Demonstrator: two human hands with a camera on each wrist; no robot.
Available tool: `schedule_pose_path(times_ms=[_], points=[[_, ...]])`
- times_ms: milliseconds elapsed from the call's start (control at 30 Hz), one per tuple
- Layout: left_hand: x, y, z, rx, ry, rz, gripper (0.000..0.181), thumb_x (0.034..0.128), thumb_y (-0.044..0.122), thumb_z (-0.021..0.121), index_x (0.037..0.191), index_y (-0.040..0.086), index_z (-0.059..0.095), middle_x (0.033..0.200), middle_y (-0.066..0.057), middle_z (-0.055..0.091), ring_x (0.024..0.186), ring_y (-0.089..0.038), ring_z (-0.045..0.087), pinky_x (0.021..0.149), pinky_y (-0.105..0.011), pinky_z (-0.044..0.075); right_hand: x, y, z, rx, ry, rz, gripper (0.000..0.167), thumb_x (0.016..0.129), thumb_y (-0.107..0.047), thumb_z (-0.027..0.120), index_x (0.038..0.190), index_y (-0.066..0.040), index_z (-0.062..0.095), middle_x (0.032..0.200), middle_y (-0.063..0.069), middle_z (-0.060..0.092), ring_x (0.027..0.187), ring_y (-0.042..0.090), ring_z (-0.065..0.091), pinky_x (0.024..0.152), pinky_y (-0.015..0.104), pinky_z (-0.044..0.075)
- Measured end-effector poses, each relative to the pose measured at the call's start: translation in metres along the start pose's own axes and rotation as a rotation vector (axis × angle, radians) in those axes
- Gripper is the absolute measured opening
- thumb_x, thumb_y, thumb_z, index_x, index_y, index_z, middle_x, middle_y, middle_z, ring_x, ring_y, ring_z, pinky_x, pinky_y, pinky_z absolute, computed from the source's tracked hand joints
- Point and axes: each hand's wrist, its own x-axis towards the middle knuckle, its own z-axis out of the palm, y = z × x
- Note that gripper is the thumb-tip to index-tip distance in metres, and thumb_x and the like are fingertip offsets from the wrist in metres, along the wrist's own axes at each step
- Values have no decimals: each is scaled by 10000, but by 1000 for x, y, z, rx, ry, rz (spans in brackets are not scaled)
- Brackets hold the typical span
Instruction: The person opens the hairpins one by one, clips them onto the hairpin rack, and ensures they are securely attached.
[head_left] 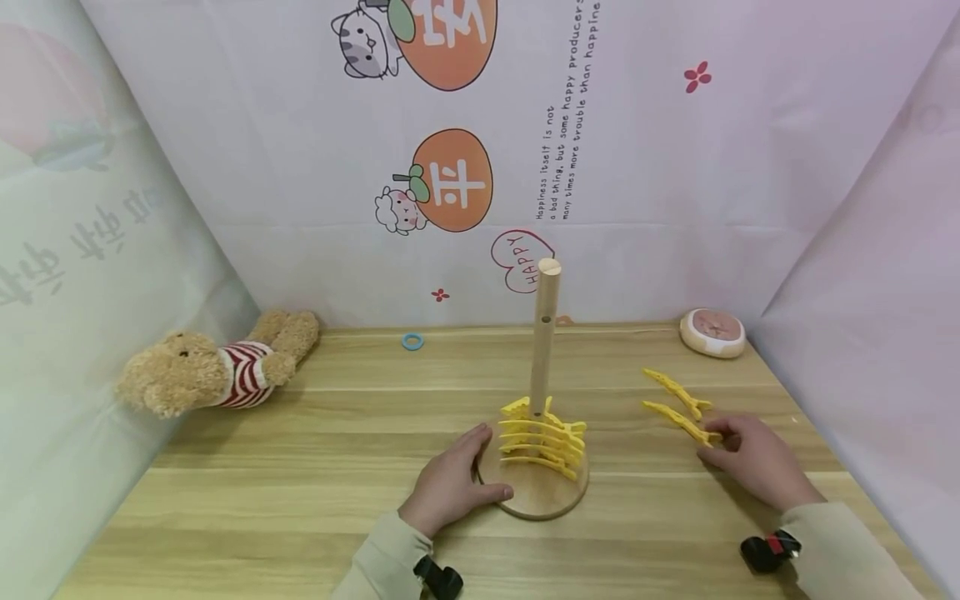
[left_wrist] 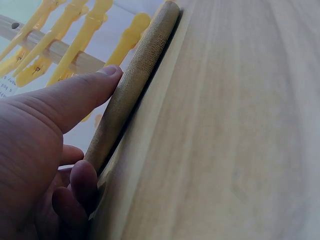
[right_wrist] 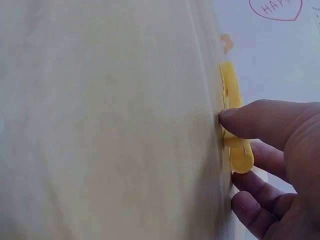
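Observation:
A round wooden base point(head_left: 536, 498) with an upright wooden post point(head_left: 545, 342) stands at mid-table. Several yellow alligator hair clips point(head_left: 542, 437) sit stacked around the post's lower part. My left hand point(head_left: 452, 483) holds the base's left rim, its thumb on the top face and its other fingers curled along the edge point(left_wrist: 125, 90). At the right, my right hand point(head_left: 753, 458) pinches the near end of a yellow hair clip point(head_left: 678, 419) lying on the table. The right wrist view shows thumb and fingers about this clip point(right_wrist: 231, 90). Just beyond it lies another yellow clip point(head_left: 671, 387).
A teddy bear point(head_left: 247, 371) in a striped shirt lies at the left. A blue ring point(head_left: 412, 341) lies near the table's back edge, and a rounded white and pink object point(head_left: 713, 332) sits at the back right corner. Printed cloth walls point(head_left: 637, 208) enclose the wooden table.

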Motion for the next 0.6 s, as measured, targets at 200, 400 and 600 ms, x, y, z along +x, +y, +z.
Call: schedule_pose_path(times_ms=[200,400,600], points=[[0,0,0,-2,0,-2,931,801,541,800,1529,97,426,1595,-66,376,1406,-338,428,1090,-575,392,-4,3,-6,15,-41,67,506,871,-362,773,1179,24,663,1063,176,673,944,315,631,762,483,507],[0,1,-1,-3,-1,-8,936,798,541,803,1531,99,424,1594,-64,378,1407,-335,427,1094,-572,389,-7,1,-12,14,-45,85,398,889,-285,754,1149,2,664,1008,131,713,873,246,653,712,416,508],[1,1,-1,1,-1,-9,934,797,538,804,1531,102,425,1595,-60,377,1409,-328,426,1096,-564,390,-9,8,-14,12,-81,64,684,859,-442,779,1252,89,600,1102,212,671,933,299,644,771,497,521]])
